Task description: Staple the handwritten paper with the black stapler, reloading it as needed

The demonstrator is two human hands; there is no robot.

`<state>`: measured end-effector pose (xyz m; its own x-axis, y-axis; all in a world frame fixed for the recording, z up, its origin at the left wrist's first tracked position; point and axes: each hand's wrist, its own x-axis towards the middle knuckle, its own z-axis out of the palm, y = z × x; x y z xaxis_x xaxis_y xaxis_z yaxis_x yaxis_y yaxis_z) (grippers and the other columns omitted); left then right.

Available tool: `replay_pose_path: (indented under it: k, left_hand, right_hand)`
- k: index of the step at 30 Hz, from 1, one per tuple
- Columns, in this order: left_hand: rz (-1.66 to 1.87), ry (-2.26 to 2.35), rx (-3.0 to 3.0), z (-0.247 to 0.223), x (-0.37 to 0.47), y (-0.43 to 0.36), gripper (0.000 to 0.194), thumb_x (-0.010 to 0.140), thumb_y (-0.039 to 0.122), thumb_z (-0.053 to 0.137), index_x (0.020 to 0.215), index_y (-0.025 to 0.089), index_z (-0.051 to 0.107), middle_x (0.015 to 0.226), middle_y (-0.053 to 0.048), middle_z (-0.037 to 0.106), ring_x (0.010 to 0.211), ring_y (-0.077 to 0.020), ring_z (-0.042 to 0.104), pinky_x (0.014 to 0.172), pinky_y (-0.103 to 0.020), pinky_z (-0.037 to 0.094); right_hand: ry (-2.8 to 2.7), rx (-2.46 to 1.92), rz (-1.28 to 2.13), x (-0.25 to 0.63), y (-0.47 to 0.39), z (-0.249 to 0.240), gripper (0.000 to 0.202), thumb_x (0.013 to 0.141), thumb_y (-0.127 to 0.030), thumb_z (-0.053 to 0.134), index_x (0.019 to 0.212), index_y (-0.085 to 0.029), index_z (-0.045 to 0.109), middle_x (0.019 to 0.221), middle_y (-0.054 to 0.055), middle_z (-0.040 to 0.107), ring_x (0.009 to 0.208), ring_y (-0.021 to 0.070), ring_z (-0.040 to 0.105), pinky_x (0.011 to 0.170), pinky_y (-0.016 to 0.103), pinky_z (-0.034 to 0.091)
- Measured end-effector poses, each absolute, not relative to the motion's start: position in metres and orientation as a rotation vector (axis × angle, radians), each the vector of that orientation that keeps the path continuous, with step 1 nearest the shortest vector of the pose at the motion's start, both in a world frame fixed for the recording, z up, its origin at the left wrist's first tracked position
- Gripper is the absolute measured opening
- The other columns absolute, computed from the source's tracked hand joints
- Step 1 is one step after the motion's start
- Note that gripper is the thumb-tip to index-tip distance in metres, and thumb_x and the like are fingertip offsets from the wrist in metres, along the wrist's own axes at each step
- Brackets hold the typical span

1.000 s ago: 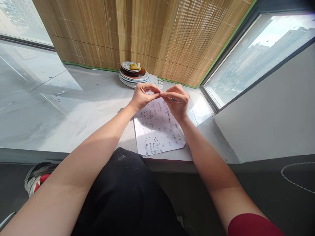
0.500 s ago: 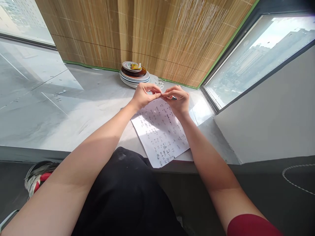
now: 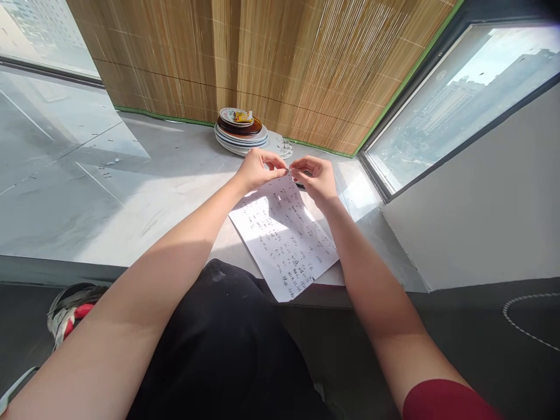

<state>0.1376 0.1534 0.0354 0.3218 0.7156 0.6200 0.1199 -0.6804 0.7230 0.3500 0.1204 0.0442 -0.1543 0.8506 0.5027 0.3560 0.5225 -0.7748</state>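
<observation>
A white sheet of paper with rows of handwriting hangs from my fingers over the light stone ledge, its lower corner past the front edge. My left hand pinches the sheet's top edge between thumb and fingers. Right beside it, my right hand pinches the same edge, with fingertips nearly touching the left ones. The exact grip at the fingertips is small and partly hidden. Something dark shows behind the paper below my right fingers, too covered to name.
Behind my hands, a stack of plates holds a small yellow packet on top. A bamboo blind hangs behind it. A window and white wall stand at the right. A shoe lies lower left.
The fingertips of my two hands have parted slightly, my right hand shifting a little. The paper has tilted and its lower corner has moved slightly right and down.
</observation>
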Motion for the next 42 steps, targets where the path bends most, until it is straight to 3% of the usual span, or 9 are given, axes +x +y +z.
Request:
replay_pose_path:
  k: [4,8,21,30,38,42]
  left_hand:
    - [1.371,0.748,2.015,0.036,0.139,0.151,0.012,0.077,0.03,0.091,0.08,0.02,0.085,0.073,-0.005,0.079,0.073,-0.0218,0.072,0.074,-0.036,0.057]
    - [1.353,0.78,1.998,0.037,0.14,0.149,0.011,0.077,0.029,0.089,0.079,0.02,0.084,0.074,-0.005,0.079,0.072,-0.0213,0.071,0.075,-0.037,0.058]
    - [1.242,0.79,2.03,0.03,0.139,0.156,0.013,0.078,0.032,0.089,0.082,0.02,0.085,0.079,-0.005,0.081,0.076,-0.0228,0.07,0.08,-0.037,0.057]
    - [1.185,0.905,2.073,0.018,0.138,0.163,0.015,0.083,0.032,0.084,0.075,0.021,0.081,0.072,-0.003,0.075,0.073,-0.0222,0.064,0.08,-0.038,0.056]
    - [1.111,1.007,1.997,0.027,0.143,0.144,0.009,0.09,0.026,0.077,0.09,0.019,0.082,0.092,-0.006,0.081,0.093,-0.0247,0.071,0.096,-0.04,0.057]
    - [1.163,1.058,1.981,0.026,0.145,0.146,0.007,0.092,0.024,0.074,0.089,0.019,0.079,0.095,-0.007,0.08,0.096,-0.0252,0.072,0.1,-0.041,0.057]
  right_hand:
    - [-1.793,-0.998,0.612,0.35,0.115,0.05,0.03,0.083,-0.053,0.087,0.091,-0.024,0.082,0.089,0.005,0.079,0.085,0.0229,0.073,0.075,0.04,0.065]
    - [-1.824,-1.038,0.539,0.349,0.111,0.053,0.035,0.078,-0.057,0.091,0.084,-0.024,0.081,0.085,0.005,0.078,0.084,0.0234,0.073,0.074,0.039,0.065]
    - [-1.827,-1.085,0.53,0.347,0.119,0.044,0.025,0.085,-0.043,0.081,0.079,-0.025,0.066,0.078,0.002,0.07,0.079,0.0192,0.069,0.069,0.036,0.061]
    - [-1.825,-1.168,0.747,0.356,0.121,0.037,0.026,0.074,-0.03,0.09,0.091,-0.023,0.071,0.077,0.001,0.073,0.073,0.0186,0.072,0.066,0.036,0.062]
    - [-1.62,-1.318,0.911,0.341,0.108,0.042,0.031,0.069,-0.025,0.094,0.089,-0.023,0.07,0.082,0.003,0.076,0.071,0.0196,0.07,0.057,0.034,0.062]
    - [-1.759,-1.324,0.537,0.351,0.116,0.043,0.016,0.081,-0.027,0.085,0.088,-0.025,0.071,0.081,0.003,0.073,0.083,0.0248,0.073,0.075,0.043,0.064]
